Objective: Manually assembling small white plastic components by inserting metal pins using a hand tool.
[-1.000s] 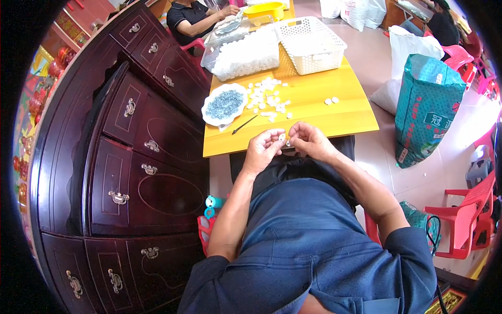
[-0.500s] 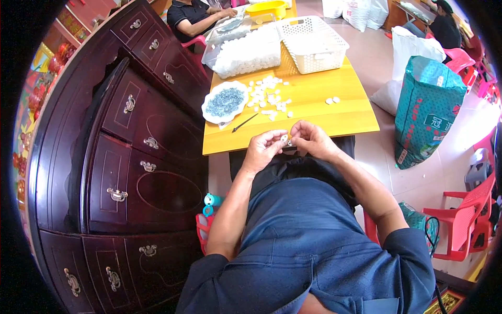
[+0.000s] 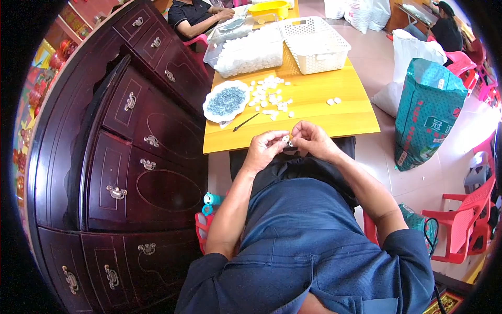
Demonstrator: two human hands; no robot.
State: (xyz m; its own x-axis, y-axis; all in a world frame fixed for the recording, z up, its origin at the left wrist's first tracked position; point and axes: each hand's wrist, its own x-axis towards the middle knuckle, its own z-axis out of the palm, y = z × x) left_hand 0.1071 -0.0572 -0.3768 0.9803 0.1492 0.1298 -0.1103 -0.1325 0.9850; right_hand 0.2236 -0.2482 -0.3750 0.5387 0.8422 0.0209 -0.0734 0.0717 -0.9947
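Just past the near edge of the yellow table (image 3: pixel 324 118), my two hands meet over my lap. My left hand (image 3: pixel 264 150) pinches a small white plastic piece (image 3: pixel 286 139) between thumb and fingers. Against it, the thumb and forefinger of my right hand (image 3: pixel 315 142) are closed on something too small to make out. Loose white pieces (image 3: pixel 271 98) of a similar look lie scattered on the table ahead. To their left, a scalloped white plate (image 3: pixel 207 109) holds a heap of small bluish clear parts (image 3: pixel 226 101). A thin dark pointed tool (image 3: pixel 246 122) rests nearer me.
Behind the pieces stand a clear bin (image 3: pixel 213 56) full of white pieces and a white perforated basket (image 3: pixel 320 63). A dark wooden cabinet (image 3: pixel 167 193) borders the left. On the right floor are a teal sack (image 3: pixel 429 115) and red chairs (image 3: pixel 457 230). A co-worker (image 3: pixel 191 21) sits at the far left.
My hands stay together in nearly the same spot, with the white piece still in my left fingers. Only slight finger movement and a small shift of the view show.
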